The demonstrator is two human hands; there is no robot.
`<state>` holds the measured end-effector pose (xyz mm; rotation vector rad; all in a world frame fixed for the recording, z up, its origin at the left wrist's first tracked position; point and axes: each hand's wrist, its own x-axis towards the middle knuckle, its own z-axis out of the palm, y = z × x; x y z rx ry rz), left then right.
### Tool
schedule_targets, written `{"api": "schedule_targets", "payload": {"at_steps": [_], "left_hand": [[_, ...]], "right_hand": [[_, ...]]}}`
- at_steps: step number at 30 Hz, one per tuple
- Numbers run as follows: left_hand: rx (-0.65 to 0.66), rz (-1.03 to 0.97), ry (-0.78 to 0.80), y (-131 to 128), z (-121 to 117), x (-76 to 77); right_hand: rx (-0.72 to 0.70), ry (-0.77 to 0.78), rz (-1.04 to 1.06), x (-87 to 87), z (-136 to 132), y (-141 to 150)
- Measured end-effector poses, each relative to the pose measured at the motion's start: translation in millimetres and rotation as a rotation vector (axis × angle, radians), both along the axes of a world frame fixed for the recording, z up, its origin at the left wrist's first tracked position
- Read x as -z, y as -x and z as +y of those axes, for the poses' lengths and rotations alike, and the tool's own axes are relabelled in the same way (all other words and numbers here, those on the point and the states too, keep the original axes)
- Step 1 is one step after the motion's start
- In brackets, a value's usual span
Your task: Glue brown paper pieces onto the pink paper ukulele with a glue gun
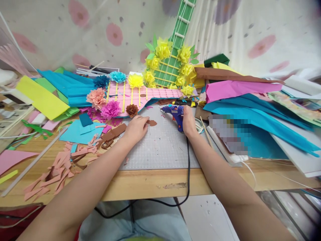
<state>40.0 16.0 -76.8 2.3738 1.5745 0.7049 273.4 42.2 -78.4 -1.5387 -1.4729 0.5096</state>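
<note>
My right hand (190, 122) is wrapped round the handle of a blue glue gun (177, 115), whose nozzle points left over the grey cutting mat (160, 150). A black cord hangs from the handle. Left of it, my left hand (136, 129) has its fingers together, pinching a small brown paper petal (152, 123). Just behind that hand lies a pink paper guitar (127, 95) with yellow strips and paper flowers, among them a brown flower (132, 110), a magenta flower (111, 109) and a peach flower (96, 98).
A green guitar (164, 72) ringed with yellow flowers leans at the back. Peach paper scraps (59, 167) litter the left side. Folded blue crepe paper (260, 113) and pink paper (243, 89) lie right, near a white power strip (220, 142). The wooden table edge (155, 184) runs in front.
</note>
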Motion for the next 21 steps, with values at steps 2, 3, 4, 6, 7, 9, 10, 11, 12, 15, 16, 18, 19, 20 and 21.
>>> {"api": "schedule_targets", "payload": {"at_steps": [2,3,4,6,7,9,10,11,12,15,16,18,19,20,21], "left_hand": [[-0.024,-0.001,0.003,0.9,-1.5,-2.7],[-0.041,-0.011,0.007,1.2,-2.0,-3.5],[-0.062,-0.029,0.012,1.4,-2.3,-3.7],[-0.107,-0.079,0.030,1.9,-2.4,-3.1],[-0.124,-0.107,0.042,2.2,-2.2,-2.4],[-0.147,-0.169,0.071,2.5,-2.2,-0.6],[-0.156,-0.199,0.086,2.5,-2.4,0.2],[-0.168,-0.226,0.099,2.3,-2.8,0.9],[-0.178,-0.247,0.109,1.8,-3.2,1.4],[-0.179,-0.265,0.106,-0.3,-4.9,1.9],[-0.172,-0.258,0.098,-1.1,-5.2,1.7],[-0.165,-0.254,0.094,-2.3,-5.6,0.7],[-0.171,-0.262,0.102,-2.5,-5.7,-0.2],[-0.181,-0.277,0.117,-2.5,-5.8,-1.4],[-0.196,-0.295,0.131,-2.4,-6.0,-2.9]], "right_hand": [[-0.003,-0.006,-0.023,-2.7,-1.4,1.4],[-0.006,-0.010,-0.033,-3.5,-1.6,1.7],[-0.006,-0.014,-0.041,-3.9,-1.7,1.7],[-0.002,-0.012,-0.058,-3.9,-1.3,1.1],[-0.005,-0.011,-0.067,-3.6,-1.0,0.7],[-0.017,-0.014,-0.082,-3.1,-0.6,0.1],[-0.025,-0.011,-0.090,-3.0,-0.6,0.1],[-0.034,-0.004,-0.098,-3.2,-0.8,0.3],[-0.042,0.010,-0.106,-3.5,-1.1,0.7],[-0.056,0.070,-0.128,-6.2,-2.9,3.8],[-0.057,0.086,-0.134,-7.4,-3.7,5.2],[-0.053,0.114,-0.158,-9.6,-5.1,7.8],[-0.050,0.126,-0.179,-10.3,-5.4,8.8],[-0.050,0.138,-0.207,-10.5,-5.4,9.3],[-0.052,0.151,-0.240,-10.3,-5.1,9.3]]}}
